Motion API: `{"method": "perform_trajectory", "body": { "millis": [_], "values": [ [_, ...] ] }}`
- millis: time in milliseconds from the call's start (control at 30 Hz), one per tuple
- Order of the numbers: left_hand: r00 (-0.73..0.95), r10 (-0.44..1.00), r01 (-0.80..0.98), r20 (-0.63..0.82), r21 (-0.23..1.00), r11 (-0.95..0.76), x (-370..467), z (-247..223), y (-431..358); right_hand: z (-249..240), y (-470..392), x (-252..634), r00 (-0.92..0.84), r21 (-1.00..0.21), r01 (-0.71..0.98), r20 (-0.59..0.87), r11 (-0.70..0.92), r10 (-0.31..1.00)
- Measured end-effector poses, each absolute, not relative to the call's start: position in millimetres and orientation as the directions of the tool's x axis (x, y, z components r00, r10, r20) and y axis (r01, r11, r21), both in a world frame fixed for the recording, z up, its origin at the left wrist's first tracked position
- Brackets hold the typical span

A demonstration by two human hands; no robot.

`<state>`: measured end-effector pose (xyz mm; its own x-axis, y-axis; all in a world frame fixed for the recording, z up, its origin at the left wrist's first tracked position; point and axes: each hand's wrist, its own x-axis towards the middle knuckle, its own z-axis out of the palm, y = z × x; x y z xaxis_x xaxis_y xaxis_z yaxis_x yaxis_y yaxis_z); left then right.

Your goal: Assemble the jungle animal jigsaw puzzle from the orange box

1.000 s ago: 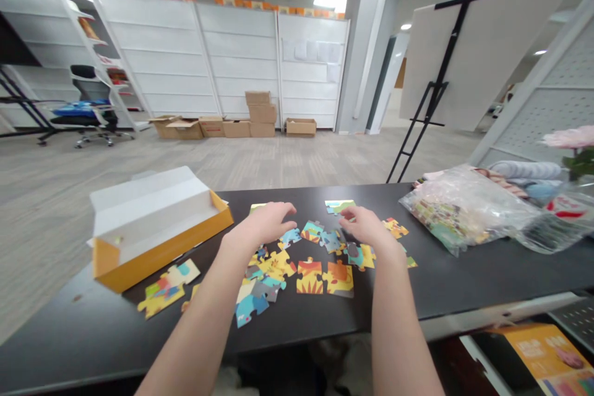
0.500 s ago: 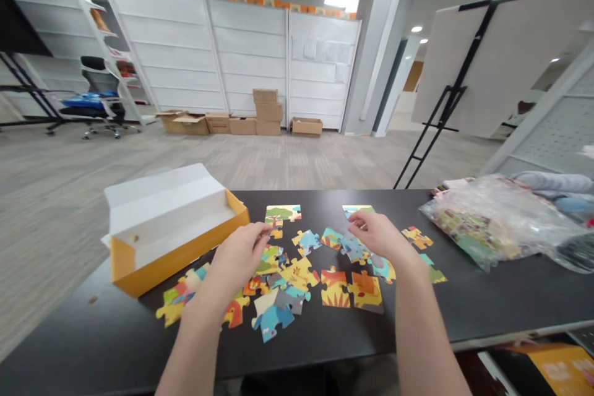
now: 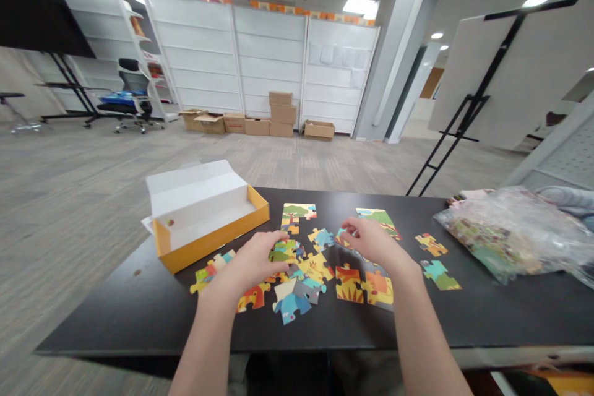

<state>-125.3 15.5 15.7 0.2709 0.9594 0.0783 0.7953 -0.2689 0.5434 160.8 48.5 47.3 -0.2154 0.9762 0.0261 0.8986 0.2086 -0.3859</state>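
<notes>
My left hand point(image 3: 257, 260) hovers over the left side of a loose heap of puzzle pieces point(image 3: 315, 267), its thumb and fingers apart with nothing between them. My right hand point(image 3: 371, 241) is above pieces right of the middle, fingers curled and close to a teal piece point(image 3: 341, 236); whether it grips that piece is hard to tell. Joined pieces with a green tree point(image 3: 293, 213) lie at the back. Another joined section point(image 3: 378, 218) lies behind my right hand. Two orange and yellow pieces, one with grass shapes point(image 3: 349, 284) and one beside it point(image 3: 378, 288), lie nearer me.
An open yellow box point(image 3: 213, 230) with a white lid stands at the left on the black table point(image 3: 153, 315). At the right lies a clear plastic bag point(image 3: 505, 235) of pieces. Two small groups of pieces point(image 3: 431, 244) point(image 3: 440, 275) lie left of it.
The view has shifted left, so the table things appear farther right. My right hand has moved left and nearer me, uncovering more of the back right section. My left hand's fingers have spread.
</notes>
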Motion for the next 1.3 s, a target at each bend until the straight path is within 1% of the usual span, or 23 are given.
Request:
{"method": "perform_trajectory", "body": {
  "millis": [67,133,233,333,433,567,633,733,800,900,967,1067,1167,1233,1300],
  "values": [
    [0.284,0.956,0.79,0.069,0.549,-0.274,-124.2,16.0,16.1,47.4,46.9,160.3,-0.226,-0.39,0.896,0.015,0.214,0.974],
    [0.28,0.956,0.779,0.091,0.561,-0.281,-123.3,18.4,18.2,46.8,46.3,160.4,-0.235,-0.395,0.893,0.006,0.218,0.972],
    [0.216,0.956,0.771,0.197,0.567,-0.291,-122.4,23.6,21.5,45.6,47.0,161.4,-0.227,-0.398,0.894,-0.008,0.205,0.974],
    [0.14,0.949,0.804,0.282,0.528,-0.275,-121.3,26.0,24.0,45.5,47.2,159.7,-0.233,-0.395,0.893,-0.002,0.214,0.972],
    [0.121,0.96,0.836,0.251,0.497,-0.235,-120.9,24.3,25.4,46.9,44.5,150.7,-0.31,-0.435,0.852,0.032,0.293,0.95],
    [0.122,0.965,0.819,0.231,0.525,-0.229,-127.4,23.1,22.0,46.6,38.3,129.9,-0.452,-0.528,0.74,0.066,0.416,0.89],
    [0.12,0.969,0.804,0.214,0.551,-0.222,-134.4,25.6,16.4,44.5,35.4,118.9,-0.507,-0.515,0.714,0.085,0.474,0.857],
    [0.18,0.972,0.795,0.15,0.56,-0.233,-146.7,31.3,4.8,41.1,30.9,103.4,-0.56,-0.464,0.703,0.106,0.539,0.822],
    [0.203,0.972,0.82,0.122,0.521,-0.236,-153.8,34.3,-2.2,39.9,28.0,94.4,-0.579,-0.446,0.703,0.093,0.553,0.81],
    [0.173,0.978,0.887,0.113,0.414,-0.204,-161.0,35.3,-8.5,38.7,25.4,84.9,-0.616,-0.409,0.706,0.049,0.579,0.786],
    [0.163,0.982,0.909,0.094,0.374,-0.187,-163.9,34.2,-10.3,37.0,25.6,82.1,-0.637,-0.387,0.707,0.015,0.592,0.771],
    [0.171,0.984,0.905,0.048,0.387,-0.176,-166.2,31.0,-10.8,33.0,27.2,82.4,-0.63,-0.391,0.718,-0.01,0.576,0.777],
    [0.172,0.985,0.896,0.021,0.413,-0.165,-166.2,26.9,-9.3,30.9,28.1,84.3,-0.617,-0.409,0.717,0.003,0.564,0.787],
    [0.171,0.985,0.887,0.021,0.432,-0.163,-164.9,25.7,-7.7,31.7,27.6,84.8,-0.621,-0.414,0.712,0.007,0.567,0.784],
    [0.187,0.981,0.854,0.05,0.486,-0.187,-164.4,28.6,-7.2,33.6,26.8,84.6,-0.616,-0.413,0.716,0.007,0.564,0.788]
  ]
}}
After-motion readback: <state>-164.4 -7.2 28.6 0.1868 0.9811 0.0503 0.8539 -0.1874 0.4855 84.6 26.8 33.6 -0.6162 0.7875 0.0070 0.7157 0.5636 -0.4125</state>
